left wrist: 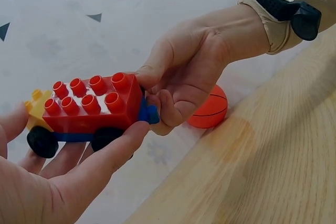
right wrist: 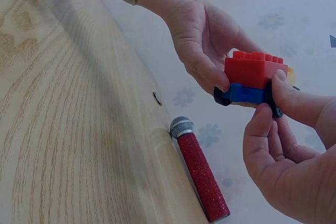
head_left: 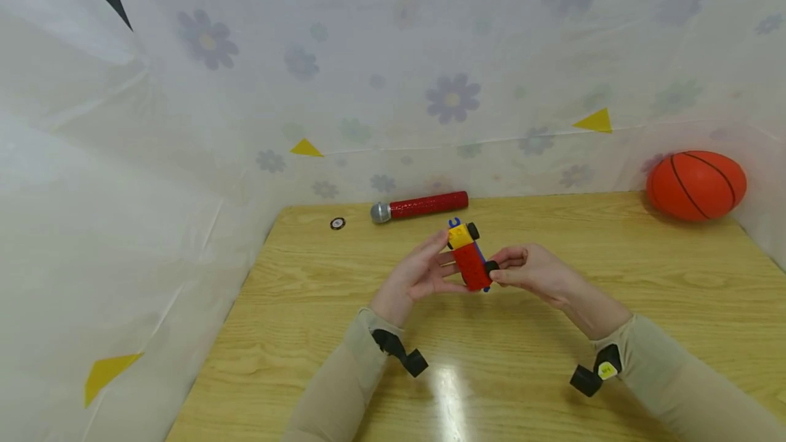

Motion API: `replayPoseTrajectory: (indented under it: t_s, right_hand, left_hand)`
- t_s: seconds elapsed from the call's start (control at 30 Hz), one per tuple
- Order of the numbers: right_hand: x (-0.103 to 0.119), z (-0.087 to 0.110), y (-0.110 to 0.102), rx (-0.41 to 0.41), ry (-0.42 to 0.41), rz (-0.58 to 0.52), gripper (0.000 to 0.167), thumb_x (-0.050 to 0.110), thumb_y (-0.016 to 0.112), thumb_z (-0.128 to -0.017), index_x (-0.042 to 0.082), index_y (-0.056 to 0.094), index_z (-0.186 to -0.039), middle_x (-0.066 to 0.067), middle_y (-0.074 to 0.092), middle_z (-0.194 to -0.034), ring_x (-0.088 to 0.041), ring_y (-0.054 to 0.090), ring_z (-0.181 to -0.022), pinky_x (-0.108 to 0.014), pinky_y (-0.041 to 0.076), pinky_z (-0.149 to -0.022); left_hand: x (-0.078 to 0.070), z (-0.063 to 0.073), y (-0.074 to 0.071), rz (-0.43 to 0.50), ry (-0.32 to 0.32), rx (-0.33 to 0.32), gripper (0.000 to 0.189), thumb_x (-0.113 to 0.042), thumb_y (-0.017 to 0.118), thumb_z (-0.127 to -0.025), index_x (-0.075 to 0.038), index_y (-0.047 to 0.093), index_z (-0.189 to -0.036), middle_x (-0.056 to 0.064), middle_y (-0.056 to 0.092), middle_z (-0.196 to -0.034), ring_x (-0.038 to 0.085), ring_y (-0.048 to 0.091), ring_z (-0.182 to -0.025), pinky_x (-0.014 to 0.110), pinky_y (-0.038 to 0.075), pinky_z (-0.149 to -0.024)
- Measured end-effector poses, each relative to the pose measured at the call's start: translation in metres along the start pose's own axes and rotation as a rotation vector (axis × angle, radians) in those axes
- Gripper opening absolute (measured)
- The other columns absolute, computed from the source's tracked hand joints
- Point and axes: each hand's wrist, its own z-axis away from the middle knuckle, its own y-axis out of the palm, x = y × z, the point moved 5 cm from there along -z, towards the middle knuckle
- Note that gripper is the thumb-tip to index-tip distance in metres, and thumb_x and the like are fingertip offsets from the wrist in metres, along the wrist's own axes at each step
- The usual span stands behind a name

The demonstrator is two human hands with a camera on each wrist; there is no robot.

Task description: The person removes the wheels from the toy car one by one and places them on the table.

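Note:
Held up over the table between both hands is a toy car (head_left: 470,263) of building blocks. Its red block (left wrist: 94,106) has round studs on top, with a smaller yellow block (head_left: 460,235) at one end. Below them runs a blue base (right wrist: 247,93) with black wheels (left wrist: 43,141) and a blue hook at the yellow end. My left hand (head_left: 424,271) grips the car, its thumb and fingers spread along the sides. The thumb and fingertips of my right hand (head_left: 537,273) pinch a black wheel (head_left: 491,267) at the red end.
On the wooden table (head_left: 295,333), a red microphone (head_left: 428,205) with a silver head lies at the back edge. A small round disc (head_left: 338,223) lies left of it. An orange basketball (head_left: 696,185) sits at the back right corner. Flower-patterned sheeting (head_left: 368,74) hangs behind.

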Motion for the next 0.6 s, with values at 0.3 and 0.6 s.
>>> replayPoseTrajectory:
  t_s: [0.3, 0.6]
  right_hand:
    - [-0.0024, -0.0005, -0.0013, -0.045, 0.0, 0.01, 0.016, 0.008, 0.071, -0.091, 0.002, 0.063, -0.103, 0.002, 0.066, -0.087, -0.013, 0.063, -0.082, -0.025, 0.056, -0.076]
    - [-0.0062, -0.0013, -0.0019, -0.028, -0.071, -0.02, 0.011, 0.012, 0.076, -0.087, 0.01, 0.068, -0.095, 0.004, 0.068, -0.084, -0.009, 0.064, -0.077, -0.023, 0.056, -0.072]
  left_hand:
    - [0.0006, -0.0012, 0.0, -0.013, 0.026, -0.048, 0.047, -0.038, 0.044, -0.105, -0.021, 0.037, -0.149, 0.024, 0.04, -0.152, 0.043, 0.04, -0.14, 0.074, 0.029, -0.104]
    - [0.0026, -0.0028, -0.0022, -0.037, 0.039, -0.075, 0.044, -0.036, 0.044, -0.106, -0.021, 0.041, -0.147, 0.022, 0.045, -0.149, 0.04, 0.047, -0.133, 0.075, 0.03, -0.103]
